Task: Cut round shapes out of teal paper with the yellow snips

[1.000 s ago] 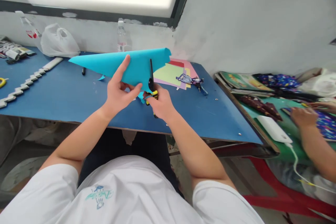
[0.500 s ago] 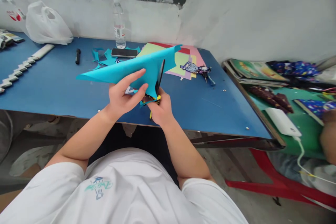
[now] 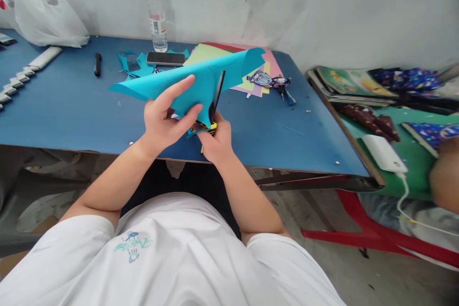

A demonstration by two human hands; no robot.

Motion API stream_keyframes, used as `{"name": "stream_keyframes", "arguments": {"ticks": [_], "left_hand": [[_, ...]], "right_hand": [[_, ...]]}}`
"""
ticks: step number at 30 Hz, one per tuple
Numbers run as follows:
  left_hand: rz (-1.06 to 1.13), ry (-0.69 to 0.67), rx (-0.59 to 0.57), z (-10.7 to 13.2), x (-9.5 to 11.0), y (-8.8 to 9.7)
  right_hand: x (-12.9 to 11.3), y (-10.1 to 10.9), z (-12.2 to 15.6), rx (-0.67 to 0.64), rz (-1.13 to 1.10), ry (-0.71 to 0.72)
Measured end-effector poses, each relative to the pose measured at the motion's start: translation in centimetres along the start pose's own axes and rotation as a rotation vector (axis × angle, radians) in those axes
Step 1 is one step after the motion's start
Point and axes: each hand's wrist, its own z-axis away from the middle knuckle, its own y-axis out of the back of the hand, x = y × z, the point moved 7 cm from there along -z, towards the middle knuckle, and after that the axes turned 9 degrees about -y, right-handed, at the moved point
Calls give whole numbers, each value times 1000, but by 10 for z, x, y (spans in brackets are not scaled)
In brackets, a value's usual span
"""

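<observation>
A bright blue sheet of paper point(image 3: 190, 83) is held up above the table's front half, its ends curling. My left hand point(image 3: 167, 114) grips it from the left, index finger and thumb lying along its near face. Lower down, my right hand point(image 3: 217, 141) is closed around the yellow-and-black handles of a pair of scissors point(image 3: 218, 91). One dark blade stands in front of the paper, slanting up and away; the paper passes between the blades, as far as I can see. The fingers inside the handles are mostly hidden.
On the blue table point(image 3: 268, 143) lie blue paper scraps point(image 3: 138, 64), a phone point(image 3: 165, 59), coloured sheets point(image 3: 206, 51), keys point(image 3: 283, 92) and a black marker point(image 3: 97, 64). A water bottle point(image 3: 157, 14) and plastic bag point(image 3: 48, 19) stand behind. At right, a green table holds a white power bank point(image 3: 383, 153) beside another person's arm point(image 3: 444, 177).
The view has tilted down a little, so everything sits higher in the picture. The paper's right end has swung outward and curls more. Both hands keep their holds.
</observation>
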Motion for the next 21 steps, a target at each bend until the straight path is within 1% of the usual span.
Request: {"name": "stream_keyframes", "arguments": {"ticks": [2,11,15,17,21], "left_hand": [[-14,23,-29,5,-4,0],[-37,37,-1,15,-5,2],[-49,80,-23,22,-13,4],[-83,99,-40,25,-18,3],[-185,100,-22,27,-21,2]], "right_hand": [[-1,0,1,3,11,3],[-2,3,1,-6,30,-29],[-4,4,1,-5,34,-25],[-4,4,1,-6,40,-33],[-3,4,1,3,32,-34]]}}
